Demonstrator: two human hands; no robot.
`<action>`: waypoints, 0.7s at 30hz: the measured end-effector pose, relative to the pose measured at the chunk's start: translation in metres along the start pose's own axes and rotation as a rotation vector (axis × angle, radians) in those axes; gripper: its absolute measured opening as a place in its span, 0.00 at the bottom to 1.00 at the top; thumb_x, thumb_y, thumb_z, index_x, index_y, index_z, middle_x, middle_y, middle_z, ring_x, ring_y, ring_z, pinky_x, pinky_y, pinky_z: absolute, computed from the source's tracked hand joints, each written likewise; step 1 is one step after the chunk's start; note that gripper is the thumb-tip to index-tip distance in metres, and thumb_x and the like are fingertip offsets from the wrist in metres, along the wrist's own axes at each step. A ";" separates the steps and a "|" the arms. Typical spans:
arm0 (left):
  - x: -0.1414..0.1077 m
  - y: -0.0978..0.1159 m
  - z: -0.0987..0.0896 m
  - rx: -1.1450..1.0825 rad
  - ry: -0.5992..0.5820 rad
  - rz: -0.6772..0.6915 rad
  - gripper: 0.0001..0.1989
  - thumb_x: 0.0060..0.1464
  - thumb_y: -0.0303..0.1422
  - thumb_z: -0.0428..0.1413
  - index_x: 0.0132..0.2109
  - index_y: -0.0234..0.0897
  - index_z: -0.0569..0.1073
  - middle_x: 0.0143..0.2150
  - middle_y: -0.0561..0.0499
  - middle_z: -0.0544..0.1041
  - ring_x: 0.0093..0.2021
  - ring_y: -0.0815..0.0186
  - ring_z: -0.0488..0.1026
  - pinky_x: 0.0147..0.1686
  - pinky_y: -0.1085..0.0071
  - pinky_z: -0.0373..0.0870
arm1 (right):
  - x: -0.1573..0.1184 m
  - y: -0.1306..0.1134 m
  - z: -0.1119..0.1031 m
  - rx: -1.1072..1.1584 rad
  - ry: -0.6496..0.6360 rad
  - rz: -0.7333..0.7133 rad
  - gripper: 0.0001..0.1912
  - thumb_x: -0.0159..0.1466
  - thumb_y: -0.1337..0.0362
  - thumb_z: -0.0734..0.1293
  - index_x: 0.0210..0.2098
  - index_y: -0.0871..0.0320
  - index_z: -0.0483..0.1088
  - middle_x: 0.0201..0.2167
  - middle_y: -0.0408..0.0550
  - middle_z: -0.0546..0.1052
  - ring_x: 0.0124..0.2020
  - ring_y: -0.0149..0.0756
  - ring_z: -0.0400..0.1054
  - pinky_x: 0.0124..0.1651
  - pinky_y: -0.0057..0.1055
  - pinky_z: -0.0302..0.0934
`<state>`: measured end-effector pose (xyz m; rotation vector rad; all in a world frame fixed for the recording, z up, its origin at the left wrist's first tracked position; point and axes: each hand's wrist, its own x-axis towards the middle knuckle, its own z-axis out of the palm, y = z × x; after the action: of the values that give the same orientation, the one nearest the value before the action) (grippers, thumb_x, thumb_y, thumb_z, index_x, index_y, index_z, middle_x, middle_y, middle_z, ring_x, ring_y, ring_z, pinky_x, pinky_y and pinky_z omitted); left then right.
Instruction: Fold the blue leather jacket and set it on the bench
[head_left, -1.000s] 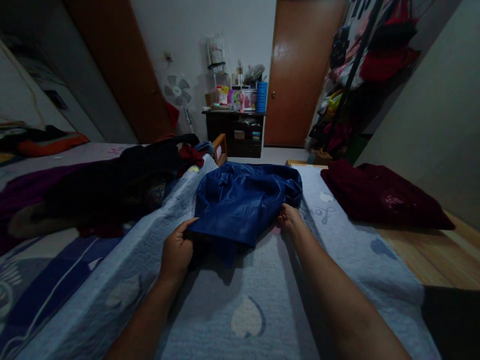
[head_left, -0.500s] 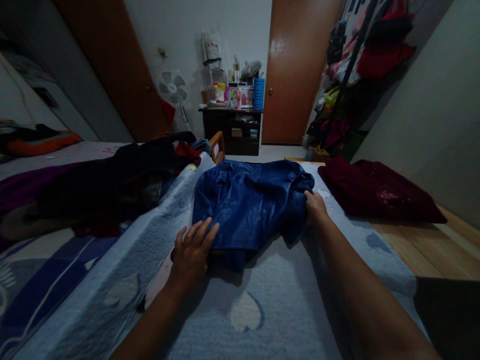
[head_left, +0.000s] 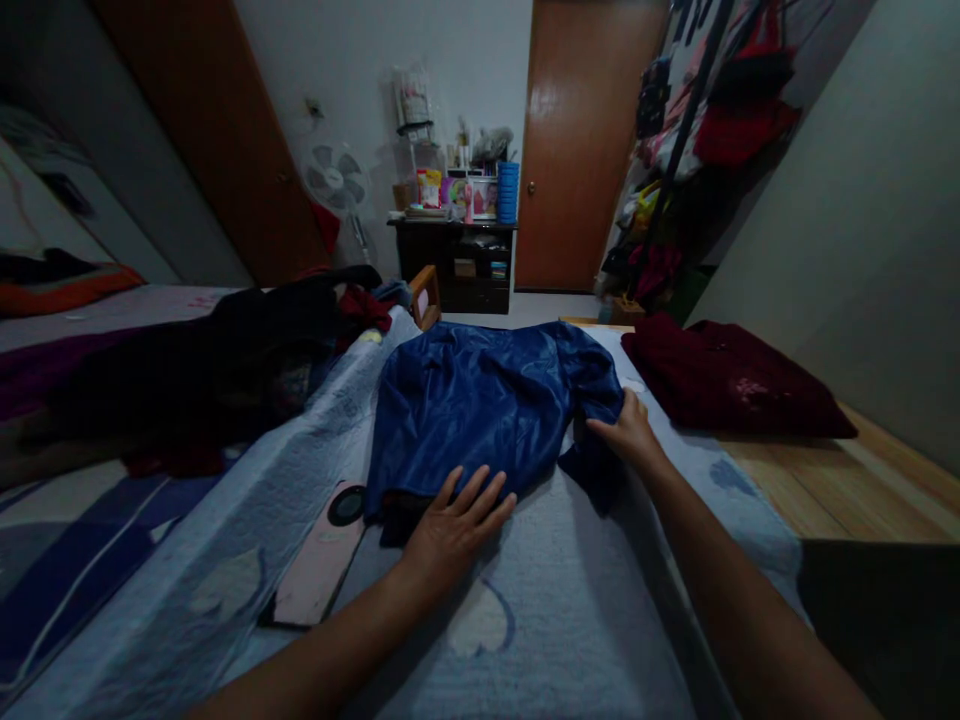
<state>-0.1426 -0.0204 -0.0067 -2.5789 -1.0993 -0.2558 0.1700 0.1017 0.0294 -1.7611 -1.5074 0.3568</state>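
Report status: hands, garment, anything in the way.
Left hand spread at lower edge of blue garment; right hand at its sleeve. Garment wrinkled, lying on bed. Pink object close by its left edge, apart from both hands.

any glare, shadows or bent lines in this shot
In the head view, a soft sheen on the blue jacket and a pale glare on the far door; in the head view, a shadow on the bed beside the right forearm; in the head view, the left door leans, likely wide-lens distortion.
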 end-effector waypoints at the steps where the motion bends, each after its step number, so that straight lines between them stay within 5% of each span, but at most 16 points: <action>1: 0.003 -0.002 -0.002 0.013 -0.030 -0.014 0.26 0.63 0.30 0.50 0.66 0.51 0.60 0.68 0.51 0.62 0.64 0.54 0.61 0.58 0.51 0.58 | -0.006 -0.003 0.004 -0.094 0.018 -0.036 0.47 0.49 0.57 0.71 0.64 0.63 0.50 0.62 0.66 0.58 0.66 0.59 0.49 0.63 0.51 0.53; 5: 0.014 -0.015 -0.013 0.028 -0.152 -0.039 0.23 0.61 0.28 0.51 0.63 0.45 0.64 0.62 0.44 0.68 0.53 0.54 0.69 0.44 0.58 0.66 | -0.027 -0.017 0.013 -0.167 0.008 -0.113 0.47 0.54 0.58 0.68 0.67 0.64 0.43 0.66 0.67 0.49 0.68 0.57 0.43 0.64 0.51 0.50; 10: 0.018 -0.032 -0.016 -0.139 -0.187 -0.053 0.12 0.59 0.25 0.52 0.48 0.37 0.74 0.44 0.45 0.78 0.43 0.58 0.72 0.38 0.63 0.68 | -0.043 -0.028 0.010 -0.437 -0.286 -0.171 0.36 0.57 0.63 0.68 0.64 0.59 0.57 0.57 0.62 0.65 0.56 0.51 0.63 0.55 0.41 0.59; 15: 0.016 -0.041 -0.018 -0.553 0.036 -0.307 0.19 0.51 0.19 0.53 0.49 0.39 0.75 0.45 0.48 0.79 0.46 0.61 0.74 0.46 0.66 0.68 | -0.036 -0.034 -0.011 -0.564 -0.361 -0.227 0.30 0.58 0.77 0.58 0.59 0.56 0.66 0.50 0.54 0.73 0.47 0.40 0.70 0.47 0.30 0.59; 21: 0.031 -0.043 -0.041 -1.108 0.272 -0.714 0.13 0.53 0.33 0.56 0.45 0.37 0.77 0.40 0.51 0.81 0.40 0.62 0.77 0.42 0.69 0.70 | -0.004 -0.049 -0.063 -0.720 -0.239 -0.318 0.25 0.60 0.75 0.58 0.52 0.52 0.74 0.48 0.51 0.76 0.45 0.40 0.68 0.42 0.31 0.59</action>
<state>-0.1542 0.0132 0.0503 -2.6033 -2.1330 -1.7389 0.1753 0.0746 0.1040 -1.9976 -2.2446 -0.1764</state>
